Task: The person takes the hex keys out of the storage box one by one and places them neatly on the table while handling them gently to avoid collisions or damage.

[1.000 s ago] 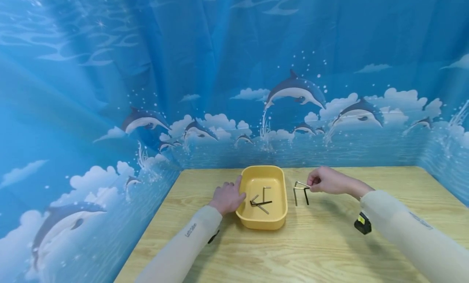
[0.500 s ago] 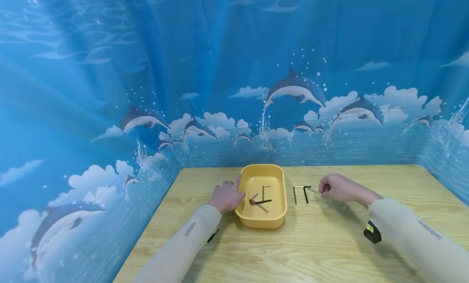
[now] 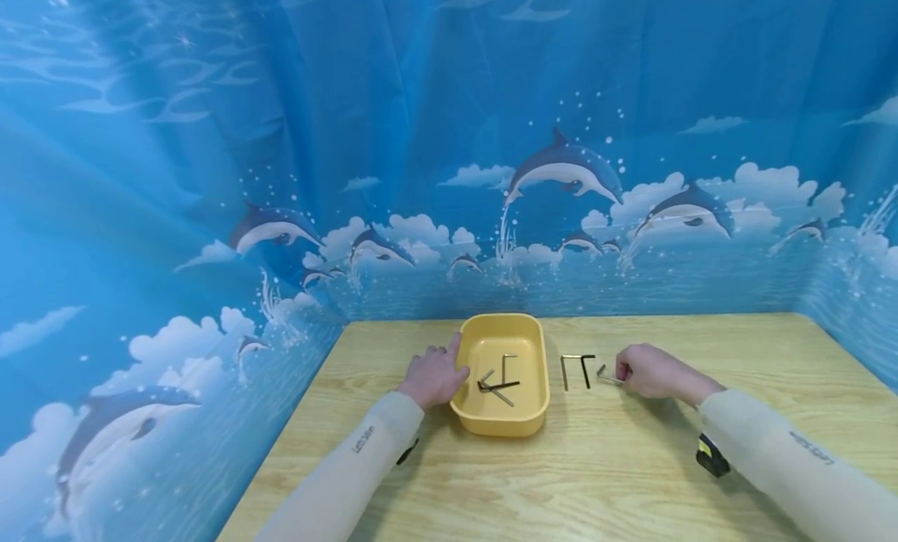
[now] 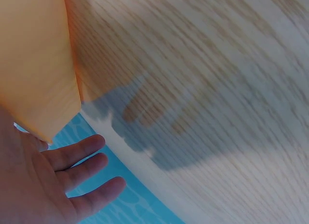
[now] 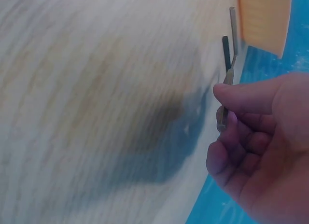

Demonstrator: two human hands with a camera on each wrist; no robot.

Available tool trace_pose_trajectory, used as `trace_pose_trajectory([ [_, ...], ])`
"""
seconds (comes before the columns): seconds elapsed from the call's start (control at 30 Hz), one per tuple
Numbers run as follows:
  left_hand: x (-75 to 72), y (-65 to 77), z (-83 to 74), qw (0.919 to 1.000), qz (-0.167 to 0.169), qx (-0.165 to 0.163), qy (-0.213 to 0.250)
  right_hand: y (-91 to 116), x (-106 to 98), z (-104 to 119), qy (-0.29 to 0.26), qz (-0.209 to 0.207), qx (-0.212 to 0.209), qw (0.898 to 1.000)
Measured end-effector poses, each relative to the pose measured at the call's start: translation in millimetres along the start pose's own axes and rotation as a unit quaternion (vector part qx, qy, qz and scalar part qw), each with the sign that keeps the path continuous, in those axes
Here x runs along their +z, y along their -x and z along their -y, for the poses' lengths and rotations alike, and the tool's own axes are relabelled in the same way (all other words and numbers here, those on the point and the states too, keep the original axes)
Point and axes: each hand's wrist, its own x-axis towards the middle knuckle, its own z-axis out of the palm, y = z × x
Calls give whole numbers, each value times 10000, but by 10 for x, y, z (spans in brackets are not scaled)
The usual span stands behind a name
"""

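The left hand (image 3: pixel 433 377) rests on the left rim of a yellow plastic bin (image 3: pixel 500 427). Its thumb and index finger lie over the rim, and the other fingers are spread outside, as the left wrist view shows. Between thumb and fingers, the right hand (image 3: pixel 647 370) pinches a silver hex key (image 3: pixel 612 379), tilted over the table. Left of that hand, a black hex key (image 3: pixel 585 373) lies beside another silver hex key (image 3: pixel 564 374), both long arms toward the front. Several more hex keys (image 3: pixel 503 399), silver and black, lie loosely inside the bin.
The light wood-grain table (image 3: pixel 533 487) ends at the back against a blue curtain (image 3: pixel 421 136) printed with dolphins. Bare tabletop surrounds the bin and extends right of the hex keys. Cameras are strapped at both wrists.
The right hand has drawn the silver hex key rightward, off the two lying ones, then slightly forward, and its angle has changed. The left hand and bin have stayed put.
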Motion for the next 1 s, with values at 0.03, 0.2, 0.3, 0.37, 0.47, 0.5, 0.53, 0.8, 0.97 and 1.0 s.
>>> trace_pose_trajectory([
  [0.03, 0, -4, 0, 10000, 8, 1, 6, 3, 5, -7, 37, -17, 9, 10000],
  [0.2, -19, 4, -6, 10000, 34, -15, 83, 3, 37, -40, 105, -82, 14, 9999],
  [0.3, -29, 19, -13, 9999, 46, -53, 74, 0, 59, -55, 132, -162, -27, 9998],
  [0.37, -30, 20, -15, 10000, 47, -65, 44, 0, 71, -66, 177, -203, -53, 9996],
  [0.47, -28, 24, -22, 9999, 59, -79, 55, 7, 88, -71, 195, -194, 16, 9996],
  [0.5, -26, 24, -23, 9999, 61, -91, 58, 9, 93, -72, 187, -176, 61, 9997],
  [0.53, -21, 23, -21, 9999, 54, -102, 51, 12, 94, -70, 159, -151, 96, 9997],
  [0.8, -14, 21, -23, 9998, 24, -151, 91, 77, 83, -48, -71, 8, 718, 9974],
  [0.97, -25, 18, -36, 9999, -5, -105, 81, 94, 94, -80, 7, -51, 837, 9965],
  [1.0, -27, 17, -37, 9999, -4, -97, 81, 91, 97, -85, 5, -69, 840, 9964],
])
